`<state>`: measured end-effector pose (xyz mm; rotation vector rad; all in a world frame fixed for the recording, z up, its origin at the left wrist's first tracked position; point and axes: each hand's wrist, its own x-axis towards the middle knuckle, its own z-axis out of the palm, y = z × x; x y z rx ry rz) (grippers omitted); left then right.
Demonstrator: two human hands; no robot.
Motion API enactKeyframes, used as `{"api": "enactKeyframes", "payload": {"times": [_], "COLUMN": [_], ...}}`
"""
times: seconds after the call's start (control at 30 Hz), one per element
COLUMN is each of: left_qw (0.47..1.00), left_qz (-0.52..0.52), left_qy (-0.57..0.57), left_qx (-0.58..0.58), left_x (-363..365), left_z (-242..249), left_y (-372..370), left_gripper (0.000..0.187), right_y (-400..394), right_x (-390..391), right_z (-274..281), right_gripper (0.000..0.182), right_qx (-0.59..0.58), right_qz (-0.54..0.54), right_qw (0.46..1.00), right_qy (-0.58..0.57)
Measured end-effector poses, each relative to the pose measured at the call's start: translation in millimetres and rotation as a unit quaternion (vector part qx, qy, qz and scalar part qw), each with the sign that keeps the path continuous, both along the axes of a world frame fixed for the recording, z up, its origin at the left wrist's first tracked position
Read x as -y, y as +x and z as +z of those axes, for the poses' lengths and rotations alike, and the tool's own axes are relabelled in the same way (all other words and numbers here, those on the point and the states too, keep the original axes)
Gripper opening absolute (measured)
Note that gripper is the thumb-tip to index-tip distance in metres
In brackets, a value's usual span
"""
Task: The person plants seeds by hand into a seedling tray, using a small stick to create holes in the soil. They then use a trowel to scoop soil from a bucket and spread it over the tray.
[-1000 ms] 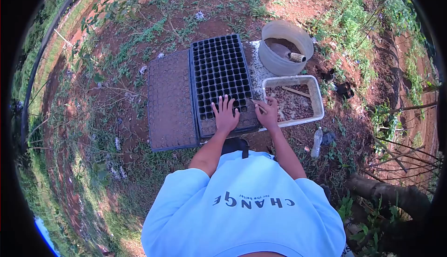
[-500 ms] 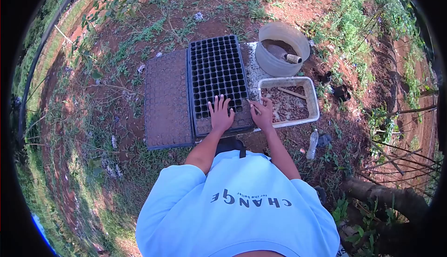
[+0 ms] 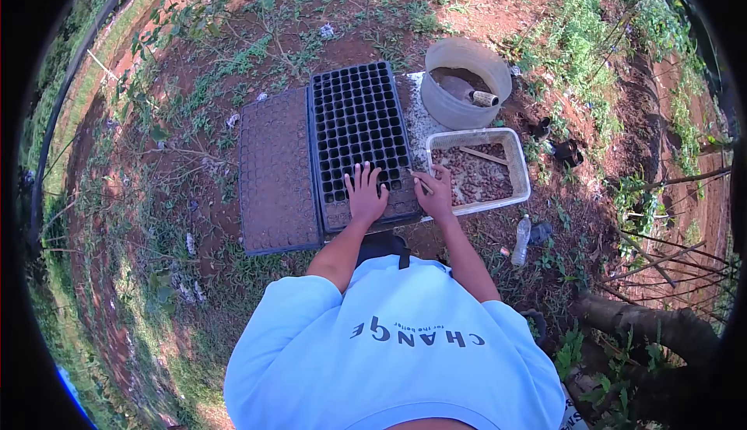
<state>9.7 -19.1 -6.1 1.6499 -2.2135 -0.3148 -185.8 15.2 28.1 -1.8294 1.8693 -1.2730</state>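
My left hand [image 3: 366, 196] lies flat with spread fingers on the near part of a black seedling tray [image 3: 360, 122]. Most of this tray's cells look dark and hollow, while the nearest rows are filled with brown soil. At the tray's right edge, my right hand [image 3: 437, 195] pinches a short thin stick [image 3: 425, 186], its tip close to the soil-filled cells. Left of the black tray is a second seedling tray [image 3: 276, 169], covered with soil. Just beyond my right hand stands a white rectangular tub [image 3: 528, 172] holding reddish-brown seed-like bits and a flat wooden strip [image 3: 484, 155].
A round translucent container [image 3: 467, 111] with soil and a scoop-like object with a pale handle [image 3: 485, 98] stands behind the tub. A clear plastic bottle [image 3: 521, 242] is on the ground at right. Thick branches [image 3: 646, 325] lie lower right; leafy plants grow around.
The view has shifted slightly. My right hand has turned a little, so more of the stick shows. My left hand keeps its place on the tray.
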Motion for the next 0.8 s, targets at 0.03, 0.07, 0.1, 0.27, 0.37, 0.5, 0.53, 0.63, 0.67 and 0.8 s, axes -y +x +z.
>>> {"api": "enactKeyframes", "payload": {"times": [0.03,0.07,0.1,0.27,0.37,0.5,0.53,0.63,0.67,0.8], "left_qw": [1.000,1.000,1.000,1.000,1.000,1.000,1.000,1.000,1.000,1.000], "left_qz": [0.000,0.000,-0.001,0.003,0.004,0.006,0.006,0.005,0.005,0.003], "left_qy": [0.000,0.001,0.001,0.012,0.013,0.011,0.011,0.009,0.008,0.002], "left_qx": [0.000,0.001,0.001,0.007,0.010,0.014,0.014,0.012,0.012,0.013], "left_x": [0.2,0.0,0.4,0.6,1.9,1.4,1.2,1.3,1.2,2.1], "left_z": [0.3,0.4,1.2,2.2,2.3,1.5,1.5,1.5,1.4,0.5], "left_y": [-0.2,0.0,-0.2,-1.0,-1.6,-1.5,-1.4,-1.2,-1.1,-1.2], "left_gripper": [0.051,0.051,0.051,0.051,0.051,0.051,0.051,0.051,0.051,0.051], "right_y": [-0.1,0.2,0.2,-0.5,-2.1,-2.1,-1.8,-0.9,-1.0,1.3], "right_x": [0.5,0.8,1.7,0.7,1.0,0.6,0.6,1.4,1.2,3.4], "right_z": [-0.2,-0.5,0.0,5.6,5.1,4.2,3.3,2.4,2.6,2.6], "right_gripper": [0.020,0.020,0.020,0.020,0.019,0.019,0.019,0.019,0.019,0.023], "right_qx": [0.000,-0.019,-0.039,-0.030,-0.021,-0.020,-0.020,-0.007,-0.020,-0.027], "right_qz": [0.000,0.003,0.005,0.015,0.022,0.023,0.023,0.021,0.020,0.014], "right_qw": [1.000,1.000,0.999,0.999,0.999,0.999,0.999,1.000,1.000,0.999], "right_qy": [0.000,-0.009,-0.019,-0.004,-0.011,-0.015,-0.014,-0.016,-0.012,-0.024]}}
